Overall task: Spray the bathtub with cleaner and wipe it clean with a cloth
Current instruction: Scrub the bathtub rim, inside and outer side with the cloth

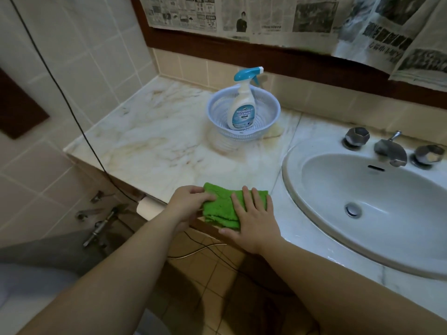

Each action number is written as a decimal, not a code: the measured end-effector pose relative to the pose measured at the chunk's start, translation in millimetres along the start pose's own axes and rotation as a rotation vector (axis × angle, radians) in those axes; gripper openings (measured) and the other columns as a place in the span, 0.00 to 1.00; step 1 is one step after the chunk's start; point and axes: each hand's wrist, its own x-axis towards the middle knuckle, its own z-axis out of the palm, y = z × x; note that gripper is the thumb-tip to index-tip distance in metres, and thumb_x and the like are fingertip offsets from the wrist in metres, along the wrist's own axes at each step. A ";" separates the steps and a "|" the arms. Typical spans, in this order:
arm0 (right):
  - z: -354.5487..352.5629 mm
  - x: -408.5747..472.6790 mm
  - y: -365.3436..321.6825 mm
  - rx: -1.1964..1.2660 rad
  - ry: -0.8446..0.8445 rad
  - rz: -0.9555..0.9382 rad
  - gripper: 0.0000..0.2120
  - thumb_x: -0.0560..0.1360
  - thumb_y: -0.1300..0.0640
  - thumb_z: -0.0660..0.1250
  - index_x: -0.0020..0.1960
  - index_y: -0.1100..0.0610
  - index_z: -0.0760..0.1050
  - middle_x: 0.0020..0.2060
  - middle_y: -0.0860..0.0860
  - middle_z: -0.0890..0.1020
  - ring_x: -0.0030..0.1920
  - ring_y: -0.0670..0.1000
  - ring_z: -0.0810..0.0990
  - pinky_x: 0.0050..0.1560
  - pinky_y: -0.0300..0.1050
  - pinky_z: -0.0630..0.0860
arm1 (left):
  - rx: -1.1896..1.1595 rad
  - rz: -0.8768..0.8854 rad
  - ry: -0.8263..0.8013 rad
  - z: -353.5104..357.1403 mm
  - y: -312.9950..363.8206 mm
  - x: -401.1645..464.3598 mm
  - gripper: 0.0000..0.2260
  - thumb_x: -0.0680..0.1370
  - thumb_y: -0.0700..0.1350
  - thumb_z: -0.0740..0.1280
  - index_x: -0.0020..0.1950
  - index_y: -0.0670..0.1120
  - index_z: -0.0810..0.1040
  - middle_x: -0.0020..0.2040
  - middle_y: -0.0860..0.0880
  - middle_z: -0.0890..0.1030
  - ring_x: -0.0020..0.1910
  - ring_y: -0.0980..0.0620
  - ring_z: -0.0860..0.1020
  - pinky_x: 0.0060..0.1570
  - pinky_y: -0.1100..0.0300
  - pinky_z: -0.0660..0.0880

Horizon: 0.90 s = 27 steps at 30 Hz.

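A folded green cloth [221,205] lies at the front edge of the marble counter [150,141]. My left hand [187,205] grips its left end with curled fingers. My right hand [254,221] lies flat on its right half, fingers straight. A white spray bottle of household cleaner [242,106] with a blue trigger head stands upright in a pale blue plastic basket [217,112] at the back of the counter, well beyond both hands. The bathtub rim [36,250] shows grey at the lower left.
A white sink [314,151] with metal taps [390,152] fills the right side of the counter. Newspaper [314,18] covers the mirror above. A toilet paper roll [147,209] hangs under the counter's edge, near wall taps [96,228]. A black cable [67,93] runs down the tiled wall.
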 end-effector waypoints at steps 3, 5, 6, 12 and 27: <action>-6.4 1.1 12.5 0.028 -0.044 -0.054 0.51 0.72 0.19 0.47 0.84 0.47 0.38 0.83 0.55 0.40 0.82 0.59 0.39 0.80 0.66 0.41 | 0.013 0.073 -0.022 15.9 10.1 -0.7 0.12 0.72 0.37 0.78 0.51 0.43 0.79 0.48 0.41 0.86 0.44 0.46 0.87 0.40 0.55 0.81; -13.5 -1.5 27.2 0.100 -0.077 -0.080 0.54 0.71 0.20 0.54 0.84 0.48 0.36 0.83 0.53 0.40 0.83 0.57 0.39 0.81 0.61 0.44 | 0.054 0.115 -0.027 33.9 19.7 -2.0 0.15 0.70 0.38 0.80 0.52 0.42 0.78 0.49 0.41 0.85 0.44 0.46 0.86 0.38 0.55 0.81; -17.6 -4.6 35.3 0.141 -0.081 -0.076 0.56 0.71 0.21 0.57 0.84 0.49 0.36 0.83 0.52 0.40 0.83 0.55 0.40 0.82 0.58 0.46 | 0.089 0.143 -0.030 44.9 25.0 -4.0 0.16 0.69 0.39 0.81 0.52 0.41 0.78 0.48 0.41 0.84 0.44 0.46 0.86 0.38 0.55 0.82; -30.8 -35.0 81.7 0.305 0.009 0.069 0.59 0.71 0.29 0.71 0.84 0.57 0.42 0.83 0.53 0.50 0.82 0.53 0.49 0.81 0.47 0.49 | 0.455 0.208 -0.146 106.1 29.4 -7.6 0.24 0.58 0.55 0.80 0.50 0.50 0.80 0.46 0.48 0.84 0.45 0.48 0.85 0.48 0.48 0.84; -35.3 -7.7 48.3 0.482 -0.047 0.107 0.55 0.70 0.27 0.69 0.84 0.43 0.41 0.83 0.52 0.42 0.82 0.56 0.48 0.79 0.55 0.56 | 0.276 -0.037 -0.071 78.4 -9.8 24.9 0.09 0.73 0.41 0.73 0.48 0.36 0.83 0.44 0.38 0.85 0.44 0.42 0.85 0.50 0.43 0.83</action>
